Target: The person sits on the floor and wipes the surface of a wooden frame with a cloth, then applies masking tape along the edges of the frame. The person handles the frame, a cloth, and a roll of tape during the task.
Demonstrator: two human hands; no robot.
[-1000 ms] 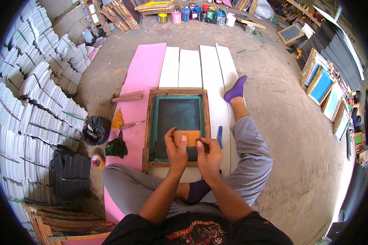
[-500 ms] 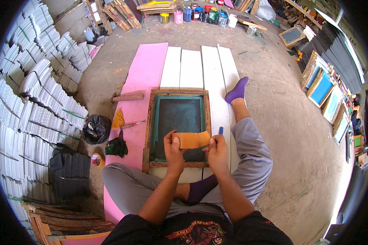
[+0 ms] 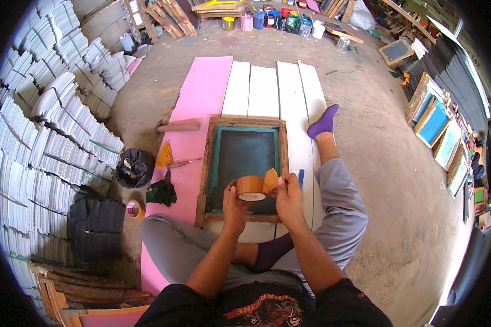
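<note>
My left hand (image 3: 234,211) grips a roll of brown packing tape (image 3: 249,186), tilted so that its pale round side shows. Between the fingers of my right hand (image 3: 290,200) is the tape's short free end (image 3: 270,180), standing up off the roll. Both hands are closed, above the near part of a screen-printing frame (image 3: 283,144). This wooden frame lies flat, with dark mesh (image 3: 248,150) and a teal border inside it. Just right of the frame, near my right hand, lies a small blue tool (image 3: 301,178) whose kind I cannot make out.
Pink (image 3: 202,87) and white boards (image 3: 263,92) lie under the frame. To the left are a wooden handle (image 3: 180,126), a thin red-handled tool (image 3: 184,162), a dark green cloth (image 3: 161,192), another tape roll (image 3: 135,210) and a black bag (image 3: 135,168). Stacked white sheets (image 3: 65,152) line the left.
The roll has turned to show its round side, and the free piece of tape is shorter and more upright. The whole view has shifted slightly, moving the scene a little rightward.
</note>
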